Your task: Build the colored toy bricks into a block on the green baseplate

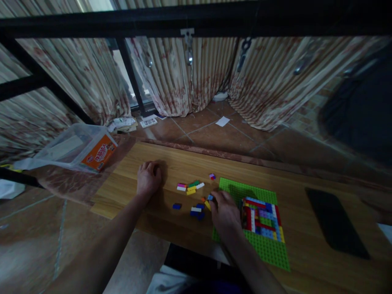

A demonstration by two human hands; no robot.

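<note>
My right hand [226, 214] pinches a small blue toy brick [210, 197] between thumb and fingers, above the left edge of a green baseplate [266, 249]. On the plate, right beside that hand, sits a square build of multicoloured bricks [266, 218], partly covered by the hand. My left hand [148, 178] rests on the wooden table, its fingers curled in a loose fist with nothing showing in them. Between the hands lie loose bricks: yellow ones [191, 190], a green one [193, 184], a pink and white pair [181, 187], a blue one [177, 206] and a blue and white cluster [197, 211].
A dark flat object [337, 222] lies on the right of the wooden table [122, 183]. Left of the table stands a clear plastic bin [67, 149] with an orange label. Curtains [171, 81] hang behind a black metal bar [137, 24]. Papers [222, 121] lie on the floor.
</note>
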